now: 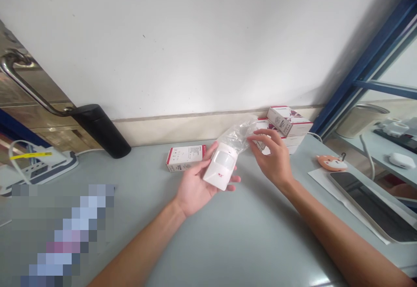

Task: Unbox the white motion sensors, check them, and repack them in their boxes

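Observation:
A white motion sensor point(220, 168) with a pale lens window and a small red logo lies across my left hand point(197, 187), whose fingers wrap beneath it. From its top end stretches a clear plastic bag point(239, 134); whether the bag still covers the sensor's lower part is hard to see. My right hand point(273, 158) pinches the bag's far end between thumb and fingertips. Just behind my left hand a small white and red box point(184, 157) rests on the table.
Several white and red boxes point(293, 119) are stacked against the wall at the back right. A black bottle point(100, 130) stands at the left by a power strip point(48, 165). At the right are a smartphone point(374, 204), paper and an orange animal-shaped item point(331, 162).

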{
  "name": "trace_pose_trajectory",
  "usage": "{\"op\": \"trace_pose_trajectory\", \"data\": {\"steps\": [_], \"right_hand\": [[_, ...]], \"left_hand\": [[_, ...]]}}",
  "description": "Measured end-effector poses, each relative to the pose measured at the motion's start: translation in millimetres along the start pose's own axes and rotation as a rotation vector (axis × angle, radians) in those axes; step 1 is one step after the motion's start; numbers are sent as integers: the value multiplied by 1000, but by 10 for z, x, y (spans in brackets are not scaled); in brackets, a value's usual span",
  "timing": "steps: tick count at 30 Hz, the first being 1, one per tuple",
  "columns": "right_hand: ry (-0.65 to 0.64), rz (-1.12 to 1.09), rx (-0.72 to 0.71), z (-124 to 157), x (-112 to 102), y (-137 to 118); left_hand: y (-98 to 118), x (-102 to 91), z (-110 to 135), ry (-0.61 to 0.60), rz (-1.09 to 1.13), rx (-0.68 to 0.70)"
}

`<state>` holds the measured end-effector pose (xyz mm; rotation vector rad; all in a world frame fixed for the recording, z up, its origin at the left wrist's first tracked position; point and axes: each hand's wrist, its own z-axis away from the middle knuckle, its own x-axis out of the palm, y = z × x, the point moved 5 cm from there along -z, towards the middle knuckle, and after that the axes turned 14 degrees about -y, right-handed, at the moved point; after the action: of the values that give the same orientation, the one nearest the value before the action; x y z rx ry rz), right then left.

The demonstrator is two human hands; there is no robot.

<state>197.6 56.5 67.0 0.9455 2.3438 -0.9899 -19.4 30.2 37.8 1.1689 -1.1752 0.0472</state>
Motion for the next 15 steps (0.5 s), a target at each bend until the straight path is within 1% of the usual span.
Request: {"op": "trace_pose_trajectory", "data": {"steps": [2, 6, 10, 13, 15], "right_hand": [[18, 1, 3, -6, -30, -6], [13, 3, -9, -13, -45, -22], [-6, -34, -45, -8, -38, -60], [-40, -163, -33, -6, -5, -80], [-24, -345, 45, 1, 21, -57]], "left_hand": [[-10, 14, -9, -14, -17, -15], [-19, 47, -20, -26, -26, -27], [-25, 17, -14, -16, -32, -20], [-35, -21, -12, -15, -47, -27], [-34, -37, -15, -10, -55, -17]]}}
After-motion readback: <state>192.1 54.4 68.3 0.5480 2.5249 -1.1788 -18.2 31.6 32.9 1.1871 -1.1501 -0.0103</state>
